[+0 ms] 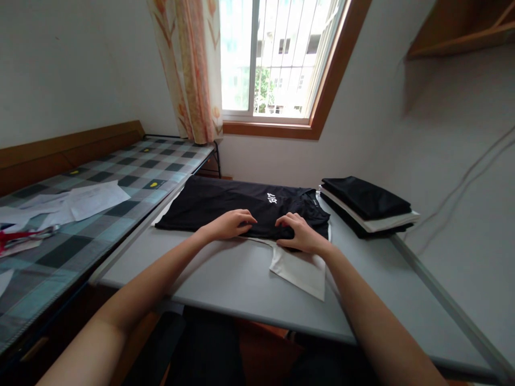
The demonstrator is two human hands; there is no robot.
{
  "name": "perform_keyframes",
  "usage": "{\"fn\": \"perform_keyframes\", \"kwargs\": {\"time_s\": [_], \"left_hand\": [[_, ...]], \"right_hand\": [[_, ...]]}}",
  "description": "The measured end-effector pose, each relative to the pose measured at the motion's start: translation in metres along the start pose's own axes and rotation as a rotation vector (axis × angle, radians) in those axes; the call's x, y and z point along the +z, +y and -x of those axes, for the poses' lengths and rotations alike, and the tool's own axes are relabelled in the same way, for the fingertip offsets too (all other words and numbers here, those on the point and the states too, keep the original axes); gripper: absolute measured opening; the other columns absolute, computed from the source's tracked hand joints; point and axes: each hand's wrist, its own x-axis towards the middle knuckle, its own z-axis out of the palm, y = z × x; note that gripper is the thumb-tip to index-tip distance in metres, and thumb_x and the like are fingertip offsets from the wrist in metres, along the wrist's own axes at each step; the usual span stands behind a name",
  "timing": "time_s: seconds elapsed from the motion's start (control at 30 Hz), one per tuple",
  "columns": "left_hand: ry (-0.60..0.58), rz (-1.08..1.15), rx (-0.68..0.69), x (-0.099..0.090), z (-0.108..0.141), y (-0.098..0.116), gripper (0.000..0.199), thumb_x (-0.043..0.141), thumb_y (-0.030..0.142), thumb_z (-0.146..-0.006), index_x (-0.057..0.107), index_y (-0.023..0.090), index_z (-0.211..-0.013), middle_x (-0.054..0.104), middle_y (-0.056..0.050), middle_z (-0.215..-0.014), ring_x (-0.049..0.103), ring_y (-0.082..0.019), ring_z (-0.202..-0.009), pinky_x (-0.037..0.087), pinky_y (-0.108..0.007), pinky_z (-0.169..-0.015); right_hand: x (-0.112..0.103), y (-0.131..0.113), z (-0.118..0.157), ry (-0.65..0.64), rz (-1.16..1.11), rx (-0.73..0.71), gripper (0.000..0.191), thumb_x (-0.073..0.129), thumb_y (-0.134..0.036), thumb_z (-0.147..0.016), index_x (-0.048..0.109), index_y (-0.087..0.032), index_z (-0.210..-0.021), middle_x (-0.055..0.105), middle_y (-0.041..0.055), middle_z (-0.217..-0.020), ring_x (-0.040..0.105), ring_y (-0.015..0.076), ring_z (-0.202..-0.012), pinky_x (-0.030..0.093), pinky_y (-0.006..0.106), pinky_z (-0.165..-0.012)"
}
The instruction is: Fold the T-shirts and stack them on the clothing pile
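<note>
A black T-shirt [217,201] with small white lettering lies spread sideways across the grey table. Beneath it is a white shirt [301,268], whose short sleeve sticks out toward me and whose edges show at the left end and along the near side. My left hand [230,223] rests at the near edge of the black T-shirt, fingers bent, with a gap between thumb and fingers. Close by on the right, my right hand [301,232] is over the same edge near the white sleeve, its thumb and fingers also apart. Neither hand visibly grips cloth.
A stack of folded black and white clothes [366,206] sits at the table's [225,273] back right, by the wall. Left of the table is a bed with a checked mattress [161,161], bearing papers [88,201] and a red-handled item [24,236]. A window and curtain [197,69] are behind.
</note>
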Motion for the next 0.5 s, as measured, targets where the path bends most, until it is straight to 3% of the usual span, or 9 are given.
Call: {"fn": "perform_keyframes", "kwargs": {"time_s": [0.13, 0.27, 0.4, 0.5], "left_hand": [[-0.075, 0.0, 0.082, 0.019, -0.029, 0.022, 0.029, 0.061, 0.026, -0.086, 0.068, 0.02, -0.114, 0.066, -0.006, -0.105, 0.064, -0.016, -0.091, 0.048, -0.025, -0.082], [-0.132, -0.042, 0.178, 0.034, -0.048, 0.036, 0.044, 0.065, 0.023, -0.081, 0.061, 0.022, -0.125, 0.064, -0.006, -0.109, 0.063, -0.018, -0.096, 0.047, -0.026, -0.085], [-0.135, -0.094, 0.188, 0.05, -0.058, 0.04, 0.058, 0.063, 0.016, -0.076, 0.054, 0.024, -0.134, 0.062, -0.005, -0.107, 0.063, -0.019, -0.093, 0.048, -0.026, -0.082], [-0.058, -0.123, 0.159, 0.064, -0.058, 0.041, 0.056, 0.061, 0.017, -0.078, 0.054, 0.022, -0.134, 0.063, -0.005, -0.103, 0.063, -0.02, -0.091, 0.048, -0.028, -0.082]], "right_hand": [[-0.026, 0.019, 0.003, 0.158, -0.114, 0.18, 0.028, 0.062, -0.048, -0.083, 0.062, -0.02, -0.086, 0.063, 0.0049, -0.084, 0.058, 0.019, -0.079, 0.045, 0.03, -0.073], [-0.047, 0.05, 0.015, 0.332, -0.001, 0.444, 0.032, 0.051, -0.048, -0.087, 0.06, -0.02, -0.075, 0.061, 0.0037, -0.066, 0.055, 0.017, -0.061, 0.039, 0.029, -0.059], [-0.06, 0.074, 0.033, 0.192, 0.062, 0.604, 0.037, 0.059, -0.053, -0.08, 0.06, -0.019, -0.066, 0.061, 0.0046, -0.061, 0.054, 0.0167, -0.056, 0.038, 0.029, -0.055], [-0.062, 0.077, 0.039, 0.057, -0.053, 0.589, 0.048, 0.059, -0.065, -0.076, 0.063, -0.018, -0.065, 0.062, 0.0043, -0.062, 0.053, 0.0155, -0.056, 0.038, 0.028, -0.054]]}}
